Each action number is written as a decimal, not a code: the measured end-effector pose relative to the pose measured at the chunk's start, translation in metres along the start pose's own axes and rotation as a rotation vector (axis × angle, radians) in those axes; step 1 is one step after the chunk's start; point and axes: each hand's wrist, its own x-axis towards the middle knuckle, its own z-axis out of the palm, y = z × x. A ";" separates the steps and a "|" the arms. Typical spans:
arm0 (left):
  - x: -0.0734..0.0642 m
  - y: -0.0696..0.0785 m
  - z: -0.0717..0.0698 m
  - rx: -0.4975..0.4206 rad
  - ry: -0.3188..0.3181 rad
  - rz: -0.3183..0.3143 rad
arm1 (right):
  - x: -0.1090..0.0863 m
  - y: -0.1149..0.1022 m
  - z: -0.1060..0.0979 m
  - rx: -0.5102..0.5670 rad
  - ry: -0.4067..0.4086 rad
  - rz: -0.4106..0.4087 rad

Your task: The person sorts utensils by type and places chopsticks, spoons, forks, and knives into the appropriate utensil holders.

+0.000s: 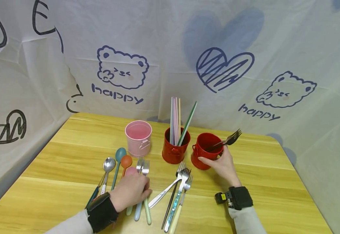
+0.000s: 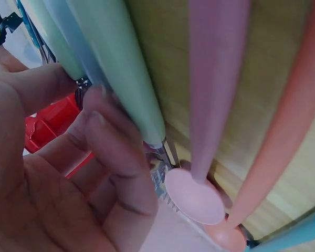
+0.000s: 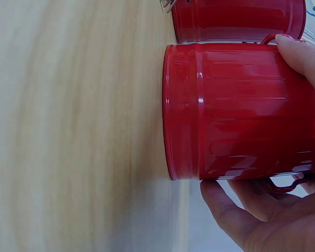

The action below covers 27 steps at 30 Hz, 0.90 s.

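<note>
Curling my right hand (image 1: 223,165) round the red bucket (image 1: 205,150) holding forks while my left hand (image 1: 130,191) pinches a green-handled fork (image 1: 146,189) on the table, I could tip it.

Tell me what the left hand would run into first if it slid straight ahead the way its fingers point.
Probably the loose forks lying just beyond the left hand, which rests on pastel-handled cutlery. Farther along that line stand the red buckets, though depth is hard to judge.
</note>
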 end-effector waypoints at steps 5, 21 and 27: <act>0.003 -0.001 0.003 0.086 0.070 0.021 | 0.000 0.000 0.000 -0.004 -0.002 -0.009; 0.005 0.000 0.002 -0.008 0.070 -0.108 | -0.001 -0.002 -0.001 0.002 0.000 0.014; 0.006 -0.004 0.000 -0.046 0.127 -0.075 | -0.001 -0.002 0.000 0.005 -0.002 0.018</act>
